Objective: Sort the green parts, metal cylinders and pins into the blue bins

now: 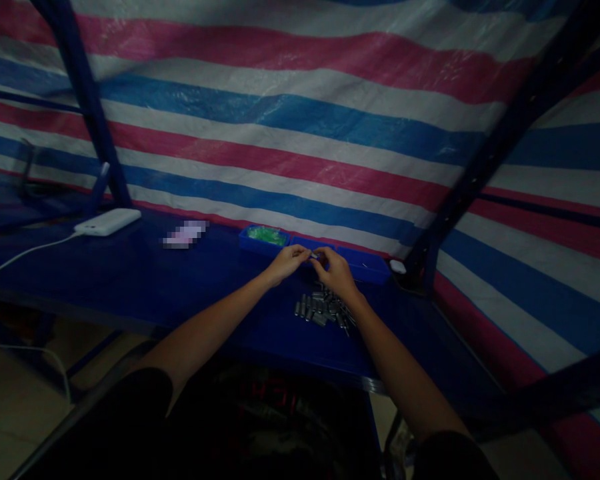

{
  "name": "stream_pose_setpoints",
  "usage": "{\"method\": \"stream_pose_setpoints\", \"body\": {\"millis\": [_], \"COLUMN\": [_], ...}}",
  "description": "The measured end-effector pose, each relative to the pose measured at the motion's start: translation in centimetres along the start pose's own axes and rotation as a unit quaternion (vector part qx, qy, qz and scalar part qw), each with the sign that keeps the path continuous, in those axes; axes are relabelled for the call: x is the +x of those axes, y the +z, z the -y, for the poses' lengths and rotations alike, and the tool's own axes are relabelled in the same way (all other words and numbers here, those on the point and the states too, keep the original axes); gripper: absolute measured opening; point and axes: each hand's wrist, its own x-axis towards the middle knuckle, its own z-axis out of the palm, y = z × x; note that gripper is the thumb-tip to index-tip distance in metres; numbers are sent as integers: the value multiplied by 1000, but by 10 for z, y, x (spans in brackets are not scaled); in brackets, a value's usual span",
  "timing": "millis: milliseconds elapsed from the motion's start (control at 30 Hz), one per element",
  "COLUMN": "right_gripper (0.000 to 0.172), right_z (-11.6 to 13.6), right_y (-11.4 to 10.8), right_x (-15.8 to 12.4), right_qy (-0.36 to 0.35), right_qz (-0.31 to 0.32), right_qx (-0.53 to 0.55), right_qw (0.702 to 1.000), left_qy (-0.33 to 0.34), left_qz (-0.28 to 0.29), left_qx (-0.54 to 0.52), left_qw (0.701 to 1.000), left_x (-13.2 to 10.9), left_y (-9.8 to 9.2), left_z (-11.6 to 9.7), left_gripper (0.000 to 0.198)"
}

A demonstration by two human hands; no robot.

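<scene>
Between the fingertips of both hands is a small metal piece (314, 255), too small and dark to name more exactly. My left hand (286, 262) pinches one end of it, and my right hand (334, 268) closes on the other. Just below my right hand a pile of small grey metal cylinders (320, 305) lies on the blue table (195, 280), some with thin rods or wires beside them. Behind the hands stand a blue bin with green and clear small parts (266, 235) and further blue bins (363, 263), mostly hidden inside.
To the left lie a white power-bank-like box (109, 222) with a cable and a blurred pinkish card (185, 235). A small white case (397, 267) sits right of the bins. Blue metal posts (87, 100) and a striped sheet (290, 127) enclose the table.
</scene>
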Motion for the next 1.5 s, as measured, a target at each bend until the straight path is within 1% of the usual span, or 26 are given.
{"method": "stream_pose_setpoints", "body": {"millis": [67,133,200,300,367,467,533,600,633,700,767,833,900,1000,1067,1200,1300,1400,1500], "right_gripper": [20,20,24,28,26,22,20,19,19,19,20,21,21,21,20,19,20,25,33], "right_z": [0,-1,-2,-2,-2,-1,-2,-5,-7,-14,-24,-34,-42,-49,-51,-54,-54,-52,-44], "right_y": [0,0,-1,-1,0,1,1,1,1,-1,-3,-5,-6,-5,-3,1,1,-2,-5], "right_x": [0,1,2,2,2,1,1,1,2,2,2,2,2,1,0,-1,-1,1,2], "right_qy": [-4,-4,-2,4,8,4,-7,-11,-6,13,35,50,59,69,67,56,68,58,34], "right_qz": [-6,-13,-18,-18,-16,-22,-24,-28,-35,-63,-101,-132,-148,-151,-154,-153,-138,-113,-98], "right_qx": [-8,-7,0,10,20,29,20,0,-12,-34,-54,-81,-113,-149,-159,-160,-150,-110,-47], "right_qw": [1000,1000,1000,1000,1000,999,999,1000,999,997,993,987,981,975,973,974,977,986,993], "left_qy": [-12,-15,1,40,51,48,38,21,16,30,69,104,118,121,115,100,97,95,96], "left_qz": [14,31,46,58,56,47,49,56,62,85,108,125,136,143,144,165,184,194,171], "left_qx": [5,1,-5,12,23,24,37,76,113,220,335,409,445,472,475,451,459,468,454], "left_qw": [1000,999,999,997,997,997,997,995,992,971,933,898,877,862,861,872,864,857,869], "left_x": [-1,-2,-1,1,2,4,4,3,1,-4,-9,-13,-15,-14,-13,-11,-11,-11,-9], "left_y": [0,-1,-1,-2,-3,-4,-4,-3,-3,-2,-1,1,2,1,0,-2,-4,-5,-4], "left_z": [-1,-2,-2,0,2,4,5,6,7,8,9,9,9,11,12,13,14,15,16], "left_gripper": [20,19,14,13,9,8,11,17,21,31,41,43,34,12,14,12,14,13,10]}}
